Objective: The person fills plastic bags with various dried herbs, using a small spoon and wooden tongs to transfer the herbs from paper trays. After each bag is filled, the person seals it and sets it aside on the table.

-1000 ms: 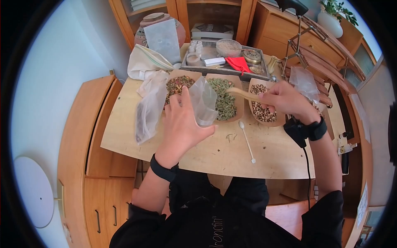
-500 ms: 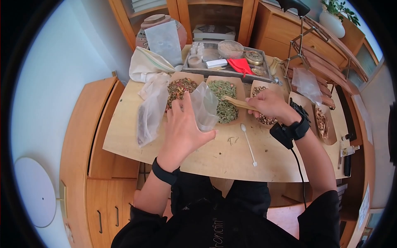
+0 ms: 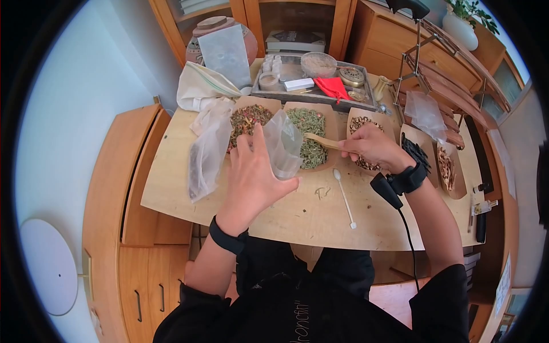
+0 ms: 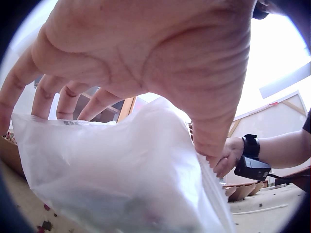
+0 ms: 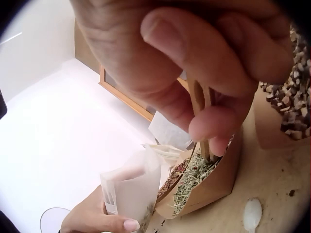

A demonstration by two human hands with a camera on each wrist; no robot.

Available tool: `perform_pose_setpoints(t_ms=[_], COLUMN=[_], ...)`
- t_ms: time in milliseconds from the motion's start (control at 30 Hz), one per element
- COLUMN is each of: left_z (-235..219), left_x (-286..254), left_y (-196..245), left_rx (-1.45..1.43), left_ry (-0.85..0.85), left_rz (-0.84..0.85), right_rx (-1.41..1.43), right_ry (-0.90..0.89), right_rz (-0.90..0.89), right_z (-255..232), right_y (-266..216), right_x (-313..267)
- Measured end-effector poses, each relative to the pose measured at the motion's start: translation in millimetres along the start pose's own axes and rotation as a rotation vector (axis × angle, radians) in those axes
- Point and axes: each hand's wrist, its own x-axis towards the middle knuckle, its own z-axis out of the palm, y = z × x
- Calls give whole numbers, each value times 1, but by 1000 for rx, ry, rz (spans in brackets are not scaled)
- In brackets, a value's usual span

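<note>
My left hand [image 3: 249, 177] holds a frosted plastic bag [image 4: 112, 160], thumb on one edge and fingers along the other, mouth spread wide. Some greenish contents show through the bag's lower part. With its thumb and fingers my right hand [image 3: 374, 150] pinches wooden tongs [image 3: 324, 142]. The tips of the tongs reach into chopped green dried herbs [image 5: 192, 180] in a brown paper tray [image 5: 218, 187]. Left of these, partly behind the left hand and bag, lies a mix of reddish-brown dried petals [image 3: 249, 117]. Brown-and-white chopped pieces [image 3: 366, 122] lie under the right hand.
A white spoon [image 3: 345, 200] lies in front of the trays. To the right are black sticks [image 3: 413, 150] and brown shavings [image 3: 446, 168] in trays. Another plastic bag [image 3: 207, 166] lies at left. Behind stands a grey tray [image 3: 286, 98] with a red pouch [image 3: 333, 88].
My right hand has moved left and slightly down from above the chopped pieces, bringing the tongs' tips down into the green herbs. My left hand keeps the bag in nearly the same place.
</note>
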Motion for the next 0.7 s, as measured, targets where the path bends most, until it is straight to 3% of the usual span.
perform_pose_setpoints(t_ms=[333, 700], left_z=[-2, -6], left_x=[3, 7], left_y=[2, 7], left_rx=[4, -9], left_ry=[4, 11], left_rz=[-7, -16], right_rx=[38, 91], right_ry=[49, -2], right_rz=[-45, -85], right_z=[-17, -33], right_y=[0, -57], right_x=[-9, -41])
